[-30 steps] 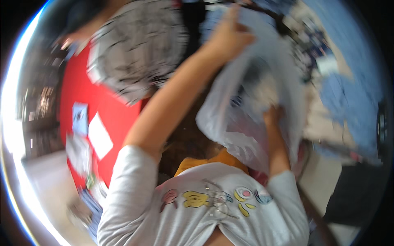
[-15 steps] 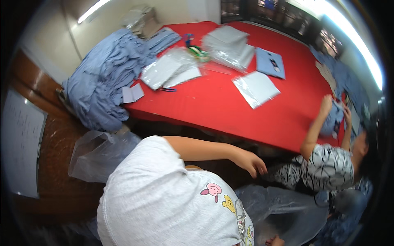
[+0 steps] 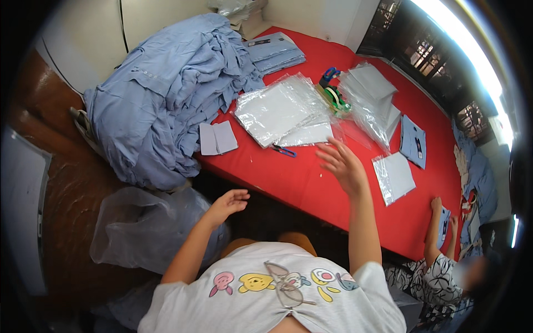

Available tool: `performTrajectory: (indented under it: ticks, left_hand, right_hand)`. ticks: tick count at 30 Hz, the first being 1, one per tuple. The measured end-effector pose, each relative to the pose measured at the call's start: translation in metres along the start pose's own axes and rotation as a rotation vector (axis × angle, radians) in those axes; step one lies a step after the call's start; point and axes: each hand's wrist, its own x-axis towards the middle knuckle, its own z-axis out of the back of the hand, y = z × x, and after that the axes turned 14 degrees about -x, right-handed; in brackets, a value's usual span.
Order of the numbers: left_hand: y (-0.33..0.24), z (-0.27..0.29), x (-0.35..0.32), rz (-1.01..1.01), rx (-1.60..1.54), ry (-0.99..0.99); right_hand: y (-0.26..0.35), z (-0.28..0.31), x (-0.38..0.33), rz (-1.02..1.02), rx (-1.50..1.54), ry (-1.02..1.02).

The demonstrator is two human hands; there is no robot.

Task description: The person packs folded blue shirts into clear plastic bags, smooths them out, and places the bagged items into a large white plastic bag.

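Worn on the head, looking steeply down from close above the wearer's own chest and forearms, facing out across the red table [image 3: 288, 177] toward the far wall, edges bent by fisheye.

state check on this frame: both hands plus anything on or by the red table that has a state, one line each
left hand: open, empty, off the table edge
right hand: open, empty, above the red table
blue garment pile: heaped, unfolded
clear bags: flat, stacked
tape dispenser: upright
large plastic bag: crumpled, beside the table
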Motion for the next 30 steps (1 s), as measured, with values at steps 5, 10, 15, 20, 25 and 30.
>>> performTrajectory:
  ticks: [5,10,15,20,25,30]
  left_hand:
    - [0.012,0.036,-0.031,-0.001,-0.163,-0.277]
    - [0.016,0.059,-0.033,0.058,-0.244,-0.513]
    - [0.025,0.068,-0.028,0.1,-0.393,-0.8]
    - [0.049,0.063,-0.015,0.236,-0.429,-0.762]
    - [0.072,0.082,-0.021,0.228,-0.38,-0.807]
    - [0.072,0.076,-0.041,0.24,-0.305,-0.948]
  right_hand:
    - [-0.045,-0.048,0.272,-0.112,0.042,-0.009]
    - [-0.099,0.045,0.526,-0.12,0.182,-0.433]
    - [-0.117,0.024,0.648,0.006,0.302,-0.397]
    - [-0.102,-0.018,0.693,0.07,0.383,-0.357]
    - [-0.114,-0.034,0.758,0.048,0.426,-0.353]
    - [-0.132,-0.049,0.803,-0.036,0.434,-0.322]
